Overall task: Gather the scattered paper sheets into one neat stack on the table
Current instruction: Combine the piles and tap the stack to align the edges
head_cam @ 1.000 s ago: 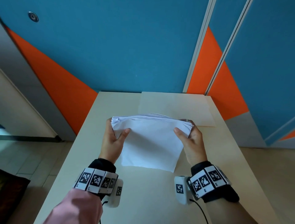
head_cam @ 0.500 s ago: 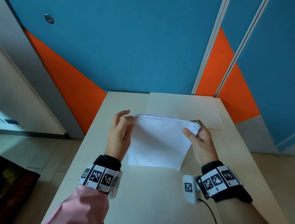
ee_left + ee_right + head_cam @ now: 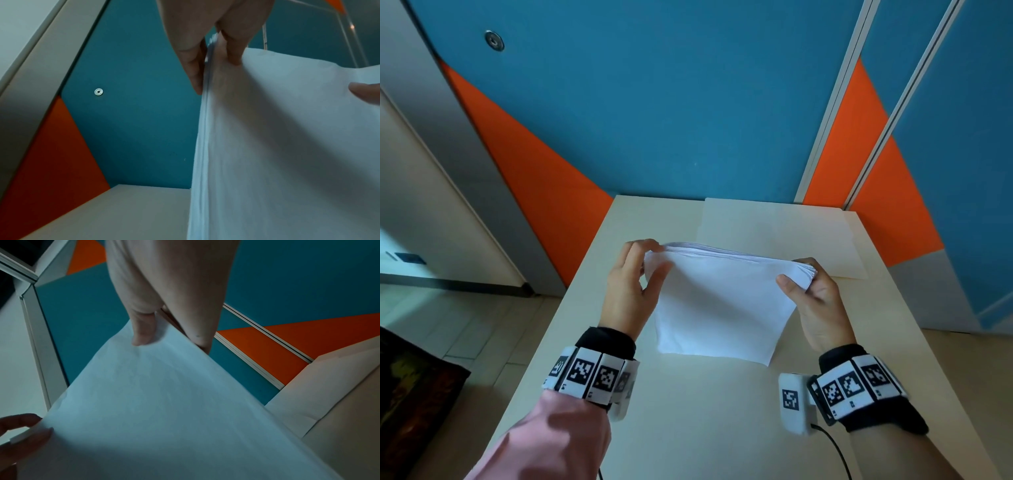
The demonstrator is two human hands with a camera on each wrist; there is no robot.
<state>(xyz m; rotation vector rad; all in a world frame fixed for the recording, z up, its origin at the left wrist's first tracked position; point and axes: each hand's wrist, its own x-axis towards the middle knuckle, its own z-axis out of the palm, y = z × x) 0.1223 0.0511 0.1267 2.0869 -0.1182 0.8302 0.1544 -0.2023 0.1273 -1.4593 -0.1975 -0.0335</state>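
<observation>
Two hands held one stack of white paper sheets [image 3: 722,301] upright above the cream table [image 3: 688,428], its lower edge meeting or hanging just over the tabletop; which, the views did not settle. At the stack's left side, the left hand [image 3: 630,291] pinched the top left corner, thumb [image 3: 234,48] on the near face and fingers [image 3: 193,65] curled behind, as the left wrist view showed with the sheet edges running down between them. Left of that grip the tabletop lay bare out to the table's edge, with the orange and blue wall panel [image 3: 654,120] beyond. Between the two grips the top edge ran slightly fanned, the sheets not yet flush. At the right side, the right hand [image 3: 818,301] clamped the top right corner, thumb [image 3: 144,331] pressed on the near face and fingers wrapped behind. Behind and right of that grip a single pale sheet [image 3: 791,233] lay flat on the table, reaching its far edge. Below both grips, toward the person, the tabletop was open.
</observation>
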